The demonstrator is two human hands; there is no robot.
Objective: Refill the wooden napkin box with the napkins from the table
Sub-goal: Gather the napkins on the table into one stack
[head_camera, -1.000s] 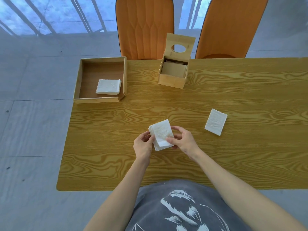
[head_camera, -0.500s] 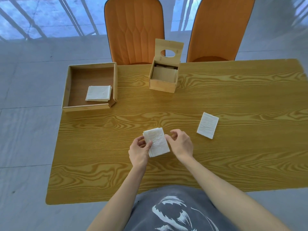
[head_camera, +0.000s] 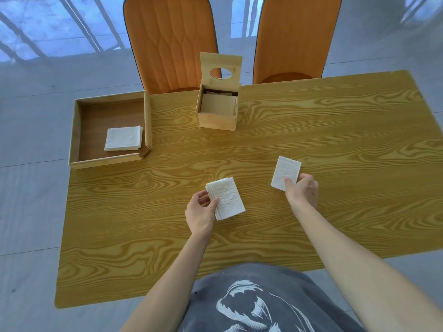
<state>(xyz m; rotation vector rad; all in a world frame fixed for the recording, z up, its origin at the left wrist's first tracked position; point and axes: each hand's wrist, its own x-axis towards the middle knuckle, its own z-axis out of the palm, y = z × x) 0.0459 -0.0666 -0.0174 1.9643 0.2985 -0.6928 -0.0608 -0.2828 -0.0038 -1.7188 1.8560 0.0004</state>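
Observation:
My left hand (head_camera: 201, 213) grips a small stack of white napkins (head_camera: 226, 198) just above the table's middle. To the right, my right hand (head_camera: 302, 191) pinches the near edge of a single white napkin (head_camera: 285, 171) that lies on the table. The wooden napkin box (head_camera: 217, 121) stands at the far middle, its lid with an oval hole (head_camera: 220, 67) tilted up and open; a pale inner plate shows inside. More white napkins (head_camera: 123, 138) lie in a wooden tray (head_camera: 74, 133) at the far left.
The wooden table (head_camera: 335, 130) has its left edge near the tray and its near edge at my body. Two orange chairs (head_camera: 172, 41) stand behind the far edge, right behind the napkin box.
My right hand has let go of the stack and moved right onto the single napkin. The left hand alone now holds the stack.

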